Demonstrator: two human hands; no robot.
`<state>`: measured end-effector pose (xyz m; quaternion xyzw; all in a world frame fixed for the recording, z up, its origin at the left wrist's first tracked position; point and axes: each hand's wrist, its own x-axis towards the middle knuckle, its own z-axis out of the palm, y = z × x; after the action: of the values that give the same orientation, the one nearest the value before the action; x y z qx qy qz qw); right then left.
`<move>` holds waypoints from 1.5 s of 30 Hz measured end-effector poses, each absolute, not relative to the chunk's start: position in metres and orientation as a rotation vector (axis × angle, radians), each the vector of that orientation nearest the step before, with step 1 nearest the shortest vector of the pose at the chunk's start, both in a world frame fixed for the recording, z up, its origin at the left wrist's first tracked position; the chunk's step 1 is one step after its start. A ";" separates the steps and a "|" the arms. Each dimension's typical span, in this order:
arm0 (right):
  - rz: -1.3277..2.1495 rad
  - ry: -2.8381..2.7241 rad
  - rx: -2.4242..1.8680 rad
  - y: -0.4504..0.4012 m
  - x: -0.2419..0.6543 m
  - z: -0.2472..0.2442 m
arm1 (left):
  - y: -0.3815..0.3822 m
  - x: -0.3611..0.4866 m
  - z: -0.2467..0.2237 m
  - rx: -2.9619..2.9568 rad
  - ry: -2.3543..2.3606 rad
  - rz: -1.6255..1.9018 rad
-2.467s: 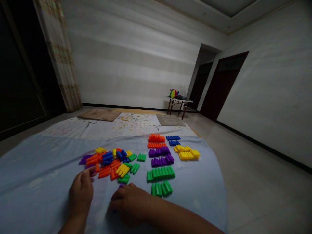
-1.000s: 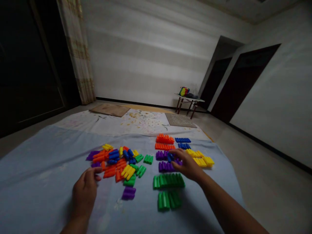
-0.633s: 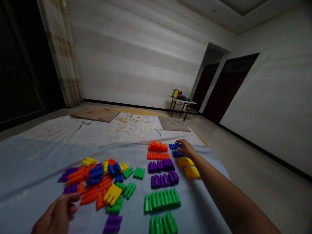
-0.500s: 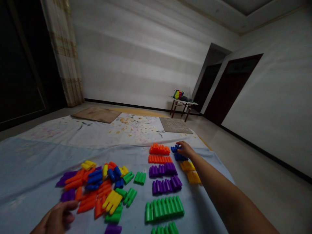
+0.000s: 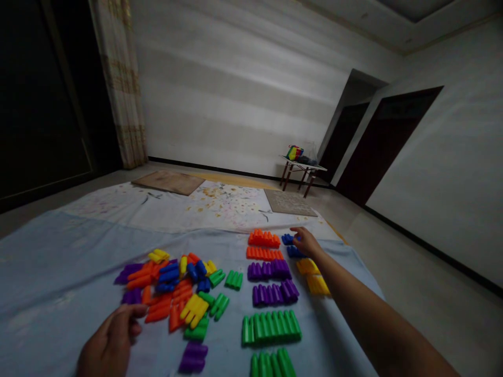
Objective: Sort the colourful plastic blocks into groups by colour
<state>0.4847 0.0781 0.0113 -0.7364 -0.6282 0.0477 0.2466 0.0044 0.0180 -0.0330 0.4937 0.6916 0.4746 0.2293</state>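
The hands are well apart over the blue cloth [image 5: 74, 251]. The left hand [image 5: 112, 335] is low, fingers loosely curled and parted, its fingertips just beside the near edge of a mixed pile [image 5: 194, 310]; whether they touch it cannot be told. That pile, of orange, blue, yellow, purple and green blocks, spreads ahead and to the right of the left hand, with one purple block [image 5: 194, 357] directly to that hand's right. The right hand [image 5: 306, 243] reaches farther out, thumb and forefinger over the two blue rows [image 5: 288, 239], partly covering them; whether it grips a block cannot be told. Just nearer than the right hand, partly behind its forearm, are the yellow rows [image 5: 317, 286]. Left of the right hand are the orange rows [image 5: 264, 254], then, coming nearer, the purple rows [image 5: 275, 294] and the green rows [image 5: 272, 329], the nearest green one cut by the frame's lower edge. Beyond both hands lie a brown board [image 5: 168, 181], farther left, and a grey mat [image 5: 290, 203].
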 end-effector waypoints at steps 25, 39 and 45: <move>0.247 -2.067 -1.685 0.035 0.214 0.029 | 0.006 0.010 -0.028 1.340 1.661 1.391; 0.332 -1.949 -1.868 0.050 0.195 0.017 | 0.008 0.009 -0.034 1.413 1.628 1.413; 0.608 -1.974 -1.733 0.048 0.212 0.026 | 0.008 0.010 -0.034 1.412 1.627 1.405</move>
<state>0.2117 0.0484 0.0261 -0.6269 -0.7140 0.2200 0.2209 0.0096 0.0078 -0.0343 0.5269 0.6071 0.5243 0.2809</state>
